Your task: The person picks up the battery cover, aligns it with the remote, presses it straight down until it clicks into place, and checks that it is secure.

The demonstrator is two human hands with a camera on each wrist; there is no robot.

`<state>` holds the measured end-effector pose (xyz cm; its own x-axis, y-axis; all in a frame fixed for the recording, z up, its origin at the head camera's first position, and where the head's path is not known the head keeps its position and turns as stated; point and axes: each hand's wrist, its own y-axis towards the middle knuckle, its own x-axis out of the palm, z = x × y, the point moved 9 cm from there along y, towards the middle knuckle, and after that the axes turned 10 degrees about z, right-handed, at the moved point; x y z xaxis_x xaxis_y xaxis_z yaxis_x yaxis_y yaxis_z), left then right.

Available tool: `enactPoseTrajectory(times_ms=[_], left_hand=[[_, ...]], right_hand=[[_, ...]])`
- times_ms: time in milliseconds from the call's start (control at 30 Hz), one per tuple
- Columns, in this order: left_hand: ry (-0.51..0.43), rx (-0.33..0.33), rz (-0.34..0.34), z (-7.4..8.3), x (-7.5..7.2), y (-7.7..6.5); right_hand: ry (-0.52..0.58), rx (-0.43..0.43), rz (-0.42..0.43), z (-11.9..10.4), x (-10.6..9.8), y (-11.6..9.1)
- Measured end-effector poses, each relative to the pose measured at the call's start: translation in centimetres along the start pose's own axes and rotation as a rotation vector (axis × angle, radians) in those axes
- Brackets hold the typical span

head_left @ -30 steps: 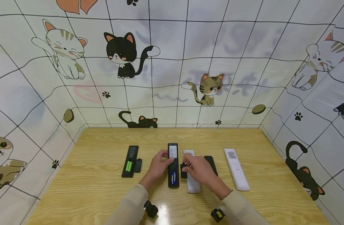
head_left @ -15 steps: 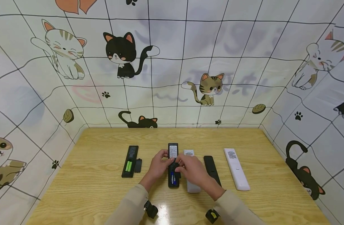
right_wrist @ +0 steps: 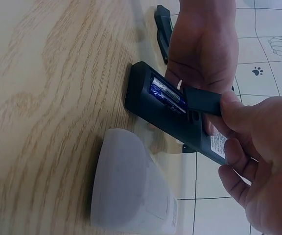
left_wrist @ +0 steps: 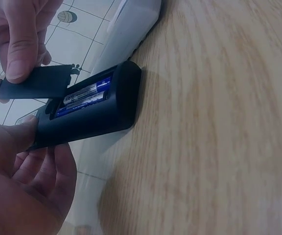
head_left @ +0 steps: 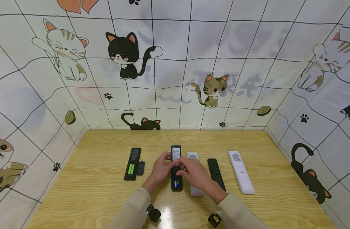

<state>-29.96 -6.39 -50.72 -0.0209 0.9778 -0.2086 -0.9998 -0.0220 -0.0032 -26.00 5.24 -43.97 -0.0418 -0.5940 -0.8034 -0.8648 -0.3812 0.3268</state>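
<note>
A black remote control (head_left: 176, 187) lies back side up on the table, its battery compartment uncovered. Two blue-and-silver batteries (left_wrist: 84, 98) sit side by side inside it. My left hand (head_left: 161, 170) grips the remote's left side, the thumb on its back near the white label. Between thumb and fingers my right hand (head_left: 193, 171) pinches a black battery cover (left_wrist: 38, 82). The cover stands tilted over the compartment, one edge right at its upper end, as the right wrist view also shows. In the head view the right fingers hide part of the compartment.
Left on the wooden table (head_left: 100, 197) lies another black remote (head_left: 132, 163) with green batteries showing, its cover (head_left: 140, 168) beside it. To the right are a white remote (head_left: 196, 190), partly behind my right hand, a black one (head_left: 216, 173) and another white one (head_left: 240, 171).
My right hand has carried the battery cover leftward from above the white remote to over the black remote's compartment. My left hand has stayed on the remote.
</note>
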Motion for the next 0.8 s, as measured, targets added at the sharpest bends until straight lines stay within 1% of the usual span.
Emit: enactPoseTrajectory(times_ms=[333, 367, 567, 600, 800], left_hand=[[0.003, 0.027, 0.000, 0.38, -0.04, -0.27], [0.003, 0.031, -0.001, 0.91, -0.15, -0.49], [-0.006, 0.034, -0.001, 0.93, -0.11, -0.40], [-0.010, 0.036, 0.000, 0.41, -0.01, -0.18], [-0.020, 0.095, -0.010, 0.63, 0.01, -0.25]], right_hand=[[0.010, -0.019, -0.005, -0.16, 0.13, -0.02], [0.011, -0.022, -0.007, -0.16, 0.17, -0.02], [0.003, -0.022, -0.015, -0.01, 0.50, 0.03], [0.000, -0.019, -0.016, 0.04, 0.56, 0.05], [-0.026, -0.010, -0.017, 0.22, 0.79, 0.13]])
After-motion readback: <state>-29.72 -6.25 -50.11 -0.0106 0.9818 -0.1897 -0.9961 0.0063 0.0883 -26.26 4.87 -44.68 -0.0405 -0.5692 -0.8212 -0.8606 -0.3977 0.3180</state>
